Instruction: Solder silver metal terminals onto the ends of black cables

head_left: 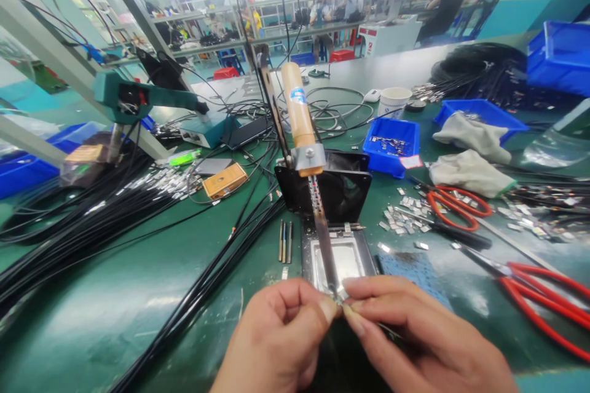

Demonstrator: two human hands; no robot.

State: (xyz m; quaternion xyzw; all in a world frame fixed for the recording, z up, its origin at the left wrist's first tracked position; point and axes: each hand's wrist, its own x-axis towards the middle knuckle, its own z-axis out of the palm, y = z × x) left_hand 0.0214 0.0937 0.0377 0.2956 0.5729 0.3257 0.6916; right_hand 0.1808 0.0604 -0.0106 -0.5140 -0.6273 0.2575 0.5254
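Observation:
A soldering iron (302, 110) with a wooden handle is clamped above the bench, its long dark barrel slanting down to my fingertips. My left hand (283, 331) is closed in a pinch beside the iron's tip. From the other side my right hand (415, 334) pinches at the same spot, its fingertips almost touching the left ones. A tiny pale piece shows between the two hands, but the fingers cover most of it. A thin strand sticks out under my right fingers. Behind the hands lies a metal tray (316, 270), and a black fan (345, 190) stands beyond it.
Black cables (203, 282) run along the left. On the right are red-handled scissors (539, 294), more red-handled scissors (456, 208), small metal connectors (405, 214), a blue bin (391, 141), gloves (470, 171) and a blue sponge (415, 273). A wooden box (225, 181) sits left of the fan.

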